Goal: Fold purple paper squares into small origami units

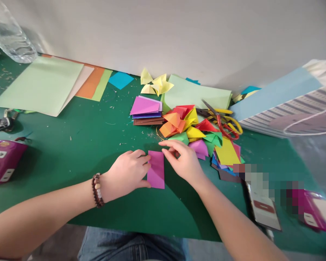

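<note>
A folded magenta-purple sheet of paper (pixel 156 172) lies flat on the green tabletop in front of me. My left hand (pixel 129 172) holds its left edge, with fingertips on the upper part and the thumb at the lower corner. At the sheet's upper right edge, my right hand (pixel 182 159) hovers with thumb and index finger apart; whether the thumb touches the paper I cannot tell. Just beyond lie folded paper pieces in orange (pixel 173 124), yellow (pixel 195 133), green (pixel 214 139) and purple (pixel 199 148).
A stack of coloured papers (pixel 146 107) lies behind my hands, near red-handled scissors (pixel 228 131). Pale green sheets (pixel 40 83) and a water bottle (pixel 13 36) are far left. A purple power strip (pixel 5 161) sits left; a phone (pixel 263 204) and paper bag (pixel 285 105) are right.
</note>
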A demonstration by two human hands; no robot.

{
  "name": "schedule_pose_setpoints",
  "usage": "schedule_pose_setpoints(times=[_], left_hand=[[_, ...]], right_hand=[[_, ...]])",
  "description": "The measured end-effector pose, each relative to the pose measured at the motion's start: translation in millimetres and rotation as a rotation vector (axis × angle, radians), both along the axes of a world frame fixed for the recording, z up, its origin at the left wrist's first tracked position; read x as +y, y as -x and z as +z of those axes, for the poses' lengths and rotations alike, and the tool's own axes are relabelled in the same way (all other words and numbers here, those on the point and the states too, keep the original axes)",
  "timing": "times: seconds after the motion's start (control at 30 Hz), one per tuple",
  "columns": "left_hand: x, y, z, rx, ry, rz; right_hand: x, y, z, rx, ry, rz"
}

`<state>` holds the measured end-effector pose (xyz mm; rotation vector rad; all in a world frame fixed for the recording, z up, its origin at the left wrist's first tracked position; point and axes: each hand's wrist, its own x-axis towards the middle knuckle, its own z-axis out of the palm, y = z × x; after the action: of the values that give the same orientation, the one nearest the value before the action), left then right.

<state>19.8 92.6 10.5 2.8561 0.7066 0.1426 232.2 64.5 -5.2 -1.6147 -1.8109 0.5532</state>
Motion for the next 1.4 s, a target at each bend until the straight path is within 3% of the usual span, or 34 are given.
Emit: schedule_pose_setpoints(times=[0.1, 0.3, 0.53, 0.73, 0.9, 1.1, 1.27, 1.4], left_hand=[[7, 2, -5.6, -0.129, 0.004, 0.035], [8, -2, -2.9, -0.219, 0.039, 0.190], [7, 0, -5.3, -0.247, 0.100, 0.091], [8, 0, -6.7, -0.262, 0.128, 0.099], [4, -2, -5.8, -0.338, 0.109, 0.070], [1, -1, -6.8, -0.286, 0.033, -0.101], [1, 1, -4.2, -0.100, -0.054, -0.068], [-2, 2, -1.1, -0.020, -0.153, -0.009]], right_hand=[[-3, -1, 0.0, 0.001, 0.059, 0.133], [-8, 0, -9.1, 0.037, 0.082, 0.167], [-13, -3, 1.0, 0.052, 0.141, 0.235], [-19, -1, 7.0, -0.097, 0.177, 0.350], [-17, 2, 9.7, 0.059, 0.170, 0.318], [-12, -13, 13.3, 0.180, 0.059, 0.294], [-15, -29, 17.8, -0.185, -0.023, 0.347], [-28, -19, 21.5, -0.413, -0.159, 0.500]])
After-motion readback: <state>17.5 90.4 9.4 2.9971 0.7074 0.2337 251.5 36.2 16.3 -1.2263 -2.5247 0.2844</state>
